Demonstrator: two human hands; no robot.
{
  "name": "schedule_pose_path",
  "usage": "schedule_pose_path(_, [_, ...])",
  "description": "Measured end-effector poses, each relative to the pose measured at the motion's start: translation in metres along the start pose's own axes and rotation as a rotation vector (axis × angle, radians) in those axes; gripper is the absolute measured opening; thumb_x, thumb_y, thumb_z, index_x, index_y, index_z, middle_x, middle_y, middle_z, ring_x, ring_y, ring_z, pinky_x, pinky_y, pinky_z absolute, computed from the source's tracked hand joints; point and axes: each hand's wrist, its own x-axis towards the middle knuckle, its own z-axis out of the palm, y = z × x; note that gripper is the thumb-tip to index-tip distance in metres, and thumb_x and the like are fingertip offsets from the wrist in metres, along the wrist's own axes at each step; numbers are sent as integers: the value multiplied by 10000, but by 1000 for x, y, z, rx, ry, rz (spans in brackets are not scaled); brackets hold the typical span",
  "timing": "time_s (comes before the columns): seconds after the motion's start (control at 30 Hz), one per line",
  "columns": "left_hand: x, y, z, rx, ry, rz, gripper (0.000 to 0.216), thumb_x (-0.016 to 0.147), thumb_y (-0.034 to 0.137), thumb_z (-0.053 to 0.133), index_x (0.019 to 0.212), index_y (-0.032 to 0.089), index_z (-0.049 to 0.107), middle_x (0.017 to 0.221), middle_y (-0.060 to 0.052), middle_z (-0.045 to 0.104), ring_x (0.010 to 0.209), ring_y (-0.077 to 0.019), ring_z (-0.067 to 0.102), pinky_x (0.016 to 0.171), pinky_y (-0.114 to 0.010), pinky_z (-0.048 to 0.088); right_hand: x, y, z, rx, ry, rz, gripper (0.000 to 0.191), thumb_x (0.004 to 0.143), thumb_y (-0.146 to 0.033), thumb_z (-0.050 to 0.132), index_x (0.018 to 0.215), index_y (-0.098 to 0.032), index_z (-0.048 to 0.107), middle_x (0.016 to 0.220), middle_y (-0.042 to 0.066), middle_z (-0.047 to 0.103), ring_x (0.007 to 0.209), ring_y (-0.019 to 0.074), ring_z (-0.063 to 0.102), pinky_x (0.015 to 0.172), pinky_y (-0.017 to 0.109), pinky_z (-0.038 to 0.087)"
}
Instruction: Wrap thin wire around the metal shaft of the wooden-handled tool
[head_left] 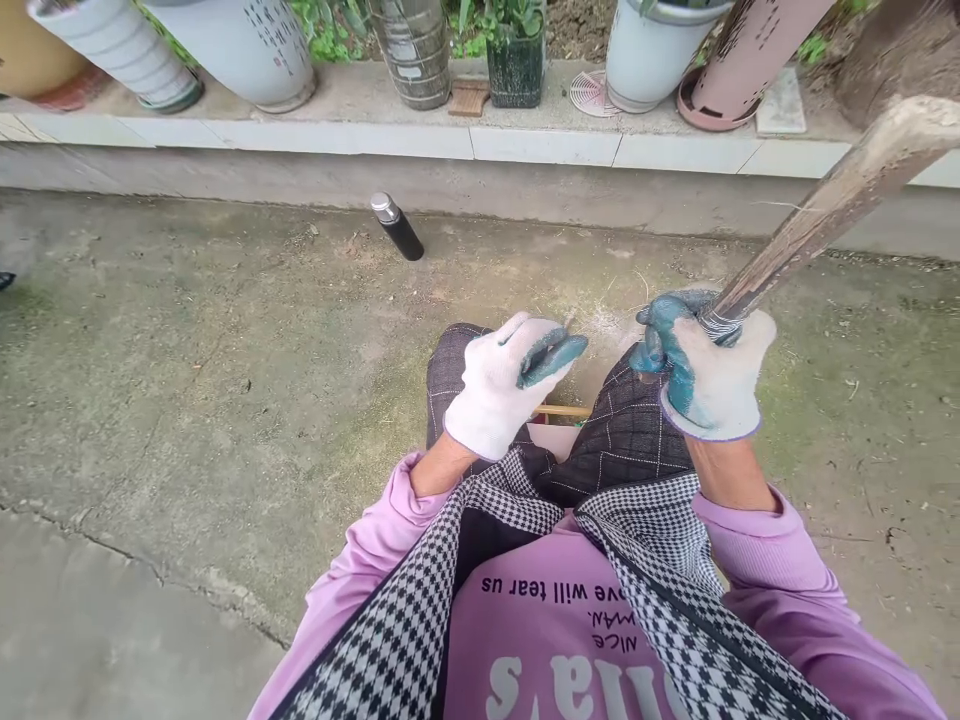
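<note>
A stick [817, 225], slanted up to the far right, is held at its near end by the right hand [709, 375], fingers clamped round it. Just left, the left hand [510, 380] is held with fingers pinched together. A bottle [397, 228] is seen farther off.

Rough weathered wooden handle [817, 215], white knit cloth gloves [499, 385] with teal rubbery palms, matt rough concrete ground [187, 380]

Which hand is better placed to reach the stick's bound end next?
Left, probably: the left hand sits beside that end with nothing visible in its fingers, while the right hand is shut around the stick, holding it up.
</note>
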Motion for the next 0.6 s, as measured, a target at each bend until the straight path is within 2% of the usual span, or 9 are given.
schedule_pose_path(0.1, [4, 16, -4, -178, -42, -184, 131, 1023, 347, 862, 1064, 222, 869, 976, -42, 886, 857, -178, 814, 838, -295, 704, 2, 5, -6, -33, 65, -49, 320, 911, -625, 935, 936, -339, 794, 790, 6, 773, 504, 194, 591, 471, 391, 532])
schedule_pose_path(0.23, [12, 20, -10, -403, -92, -347, 199, 989, 390, 871, 1045, 199, 867, 973, -51, 888, 830, -174, 806, 767, -280, 694, 7, 3, -14, -48, 96, -71, 282, 933, -611, 892, 900, -349, 795, 788, 18, 759, 539, 226, 635, 500, 417, 555])
schedule_pose_path(0.37, [19, 18, -18, -686, -384, -519, 380, 1038, 560, 825, 1122, 195, 884, 844, -40, 815, 552, -108, 624, 505, -238, 522, 5, -1, -9, 34, -3, -15, 331, 838, -600, 993, 843, -328, 804, 733, 1, 743, 494, 186, 575, 460, 386, 535])
schedule_pose_path(0.43, [21, 19, -20, -809, -480, -596, 490, 1039, 669, 808, 1144, 197, 885, 791, -31, 775, 473, -87, 526, 434, -243, 433, 1, -2, -3, 17, -63, 25, 378, 820, -640, 1017, 842, -319, 819, 677, -8, 706, 494, 187, 572, 460, 383, 541])
schedule_pose_path(0.5, [22, 20, -18, -881, -486, -654, 515, 996, 700, 843, 1116, 202, 880, 726, -4, 719, 439, -75, 455, 402, -245, 362, -3, -3, 1, -12, -98, 62, 398, 816, -659, 1023, 839, -311, 832, 645, -8, 688, 498, 191, 571, 465, 386, 548])
schedule_pose_path(0.6, [25, 18, -13, -883, -416, -719, 411, 956, 612, 889, 1032, 208, 863, 605, 48, 590, 416, -65, 366, 386, -241, 279, -5, -4, 3, -12, -152, 103, 372, 792, -622, 1024, 862, -293, 864, 703, 4, 750, 518, 183, 585, 470, 372, 555])
